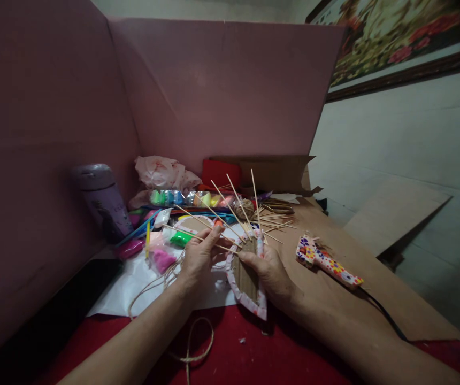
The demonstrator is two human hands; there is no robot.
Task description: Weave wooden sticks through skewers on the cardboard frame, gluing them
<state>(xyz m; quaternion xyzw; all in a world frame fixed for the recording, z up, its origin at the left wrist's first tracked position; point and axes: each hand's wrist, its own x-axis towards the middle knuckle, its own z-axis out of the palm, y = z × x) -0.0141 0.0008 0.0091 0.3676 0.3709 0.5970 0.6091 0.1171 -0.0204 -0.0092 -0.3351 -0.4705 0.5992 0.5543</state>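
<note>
My right hand (pixel 272 275) grips a cardboard piece (pixel 247 278) edged with floral pink fabric, holding it upright over the red cloth. Several thin wooden skewers (pixel 230 208) stick out of its top edge and fan toward the left and back. My left hand (pixel 198 255) pinches one of these skewers between thumb and fingers, just left of the cardboard. A length of jute twine (pixel 192 342) trails from under my left hand onto the red cloth.
A floral-patterned glue gun (pixel 326 260) with a black cord lies on brown cardboard to the right. A purple tumbler (pixel 104 202) stands at the left. Coloured clay packets (pixel 190 199), loose skewers, scissors (pixel 277 207) and a twine ball sit behind. Pink boards wall the back and left.
</note>
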